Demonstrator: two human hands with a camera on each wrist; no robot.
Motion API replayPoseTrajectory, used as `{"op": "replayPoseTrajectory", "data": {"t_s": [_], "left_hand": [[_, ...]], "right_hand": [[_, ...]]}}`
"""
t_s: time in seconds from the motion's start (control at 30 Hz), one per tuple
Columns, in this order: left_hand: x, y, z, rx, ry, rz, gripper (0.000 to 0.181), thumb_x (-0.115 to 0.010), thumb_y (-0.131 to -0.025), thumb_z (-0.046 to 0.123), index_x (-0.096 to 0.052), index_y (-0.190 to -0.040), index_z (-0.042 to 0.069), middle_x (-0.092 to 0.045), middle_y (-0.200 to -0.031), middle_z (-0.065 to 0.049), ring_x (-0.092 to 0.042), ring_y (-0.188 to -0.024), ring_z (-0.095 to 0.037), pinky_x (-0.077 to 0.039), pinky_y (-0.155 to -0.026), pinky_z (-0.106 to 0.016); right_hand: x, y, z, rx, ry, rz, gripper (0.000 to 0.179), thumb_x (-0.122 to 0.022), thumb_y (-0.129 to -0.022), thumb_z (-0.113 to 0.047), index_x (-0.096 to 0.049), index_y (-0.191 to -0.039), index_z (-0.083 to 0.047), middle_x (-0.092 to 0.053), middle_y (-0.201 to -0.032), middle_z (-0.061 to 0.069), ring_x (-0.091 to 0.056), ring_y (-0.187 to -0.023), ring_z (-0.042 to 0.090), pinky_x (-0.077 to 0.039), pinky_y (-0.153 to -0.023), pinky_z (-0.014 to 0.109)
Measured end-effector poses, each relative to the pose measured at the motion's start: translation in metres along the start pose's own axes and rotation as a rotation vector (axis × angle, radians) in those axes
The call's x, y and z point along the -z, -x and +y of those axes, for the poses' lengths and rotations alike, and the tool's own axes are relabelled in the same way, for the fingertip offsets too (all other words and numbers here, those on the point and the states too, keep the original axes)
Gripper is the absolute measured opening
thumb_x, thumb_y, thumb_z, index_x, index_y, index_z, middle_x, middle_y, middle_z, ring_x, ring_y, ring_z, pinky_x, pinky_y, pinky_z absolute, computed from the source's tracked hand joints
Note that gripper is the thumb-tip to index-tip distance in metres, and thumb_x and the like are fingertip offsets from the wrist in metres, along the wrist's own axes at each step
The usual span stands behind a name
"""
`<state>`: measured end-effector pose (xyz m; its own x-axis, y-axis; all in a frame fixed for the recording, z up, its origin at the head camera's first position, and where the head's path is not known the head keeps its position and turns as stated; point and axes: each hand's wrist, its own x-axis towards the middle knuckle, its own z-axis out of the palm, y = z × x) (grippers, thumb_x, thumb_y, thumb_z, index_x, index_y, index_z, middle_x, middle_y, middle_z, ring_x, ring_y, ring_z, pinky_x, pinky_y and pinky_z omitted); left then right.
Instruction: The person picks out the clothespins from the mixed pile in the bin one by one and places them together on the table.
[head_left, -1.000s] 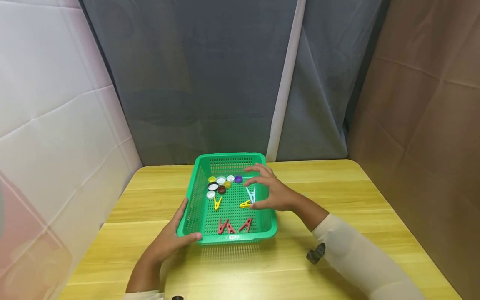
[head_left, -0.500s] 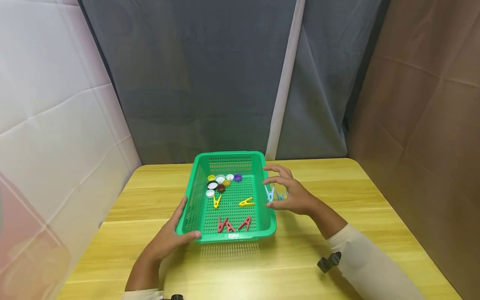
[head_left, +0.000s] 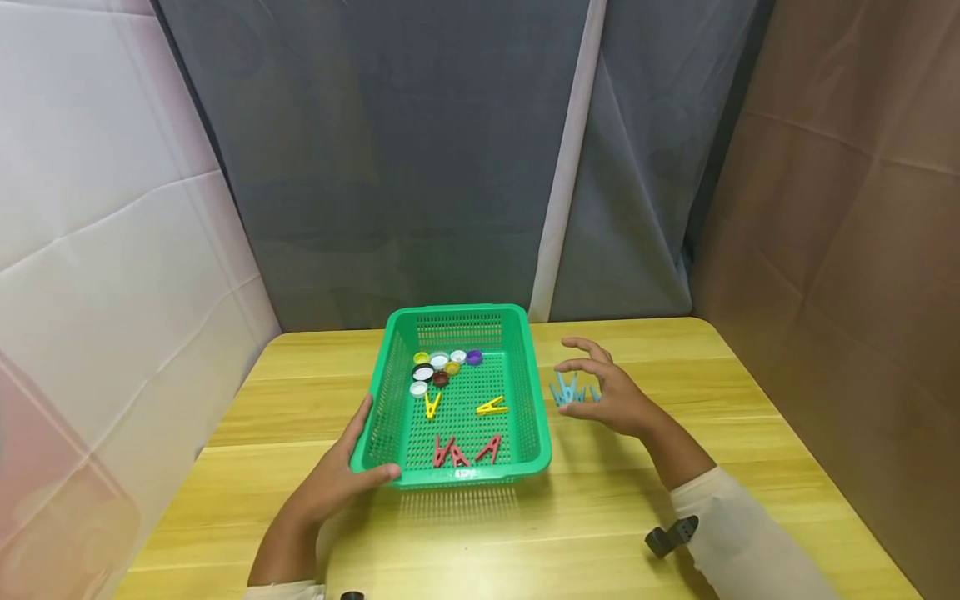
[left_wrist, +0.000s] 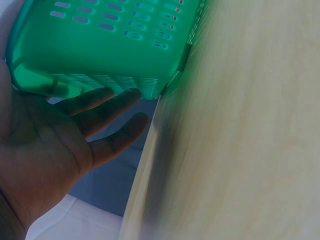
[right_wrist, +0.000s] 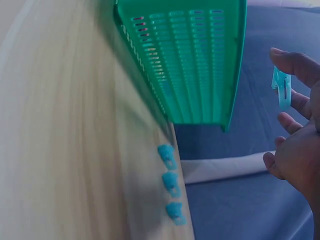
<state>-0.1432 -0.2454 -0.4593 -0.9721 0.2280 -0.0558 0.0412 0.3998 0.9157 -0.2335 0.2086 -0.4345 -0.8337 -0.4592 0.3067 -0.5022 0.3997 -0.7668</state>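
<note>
At the near left corner of a green plastic basket, my left hand rests with its thumb on the front rim and fingers along the outer side wall. The left wrist view shows several of those fingers fairly straight against the basket. My right hand pinches a light blue clothespin between thumb and finger, to the right of the basket and above the table. Three more blue clothespins stand in a row on the table, partly hidden behind the held one in the head view.
Inside the basket lie two yellow clothespins, three red clothespins and several bottle caps grouped at the back left. The wooden table ends at a grey curtain, with cloth walls on both sides.
My right hand has moved right, from over the basket to the table beside it, carrying the blue clothespin. The row of blue clothespins has come into sight. My left hand stays at the basket corner.
</note>
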Motion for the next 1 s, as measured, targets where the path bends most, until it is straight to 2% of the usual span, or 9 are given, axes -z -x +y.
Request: {"op": "replayPoseTrajectory", "data": {"t_s": [0.17,0.4,0.57,0.77,0.87,1.0], "left_hand": [[-0.001,-0.001,-0.001,0.005,0.011,-0.009,0.124,-0.085,-0.093,0.028,0.007,-0.177,0.032,0.000,-0.184,-0.024,-0.014,-0.165,-0.061,-0.023,-0.124,-0.082],[0.000,-0.002,-0.003,0.014,0.003,-0.006,0.124,-0.085,-0.093,0.028,0.006,-0.177,0.034,-0.001,-0.184,-0.023,-0.014,-0.165,-0.059,-0.024,-0.124,-0.082],[0.000,-0.002,-0.003,0.000,0.000,0.001,0.124,-0.085,-0.093,0.027,0.006,-0.177,0.032,0.000,-0.184,-0.023,-0.012,-0.166,-0.060,-0.022,-0.124,-0.082],[-0.001,-0.001,-0.001,0.013,-0.006,0.006,0.125,-0.086,-0.092,0.027,0.005,-0.177,0.033,-0.001,-0.184,-0.023,-0.012,-0.166,-0.059,-0.021,-0.125,-0.081],[-0.001,-0.001,0.000,0.018,-0.002,0.006,0.125,-0.086,-0.093,0.027,0.005,-0.177,0.032,-0.002,-0.184,-0.024,-0.015,-0.165,-0.059,-0.023,-0.125,-0.081],[0.000,0.000,0.001,0.020,0.006,0.001,0.124,-0.085,-0.093,0.026,0.006,-0.177,0.032,-0.003,-0.184,-0.024,-0.018,-0.165,-0.058,-0.024,-0.125,-0.079]], "right_hand": [[0.000,0.006,0.013,-0.040,-0.003,0.005,0.052,-0.089,-0.091,-0.013,-0.069,-0.139,-0.009,-0.031,-0.176,0.013,-0.018,-0.166,0.049,-0.028,-0.123,0.081],[-0.006,0.009,0.029,-0.073,-0.042,0.017,0.051,-0.091,-0.089,-0.011,-0.071,-0.136,-0.008,-0.032,-0.175,0.017,-0.021,-0.165,0.053,-0.026,-0.123,0.082],[-0.012,0.009,0.042,-0.133,-0.054,-0.001,0.054,-0.091,-0.089,-0.012,-0.070,-0.139,-0.005,-0.029,-0.178,0.017,-0.015,-0.166,0.053,-0.024,-0.123,0.083],[-0.017,0.011,0.051,-0.150,-0.017,-0.037,0.058,-0.089,-0.092,-0.014,-0.067,-0.143,0.001,-0.025,-0.178,0.021,-0.005,-0.166,0.055,-0.019,-0.121,0.087],[-0.020,0.011,0.054,-0.148,0.016,-0.043,0.057,-0.088,-0.092,-0.014,-0.067,-0.143,-0.001,-0.023,-0.179,0.022,0.002,-0.166,0.056,-0.013,-0.120,0.090],[-0.024,0.013,0.059,-0.156,0.124,-0.062,0.054,-0.088,-0.094,-0.018,-0.068,-0.143,-0.007,-0.021,-0.181,0.019,0.009,-0.166,0.056,-0.003,-0.120,0.091]]}}
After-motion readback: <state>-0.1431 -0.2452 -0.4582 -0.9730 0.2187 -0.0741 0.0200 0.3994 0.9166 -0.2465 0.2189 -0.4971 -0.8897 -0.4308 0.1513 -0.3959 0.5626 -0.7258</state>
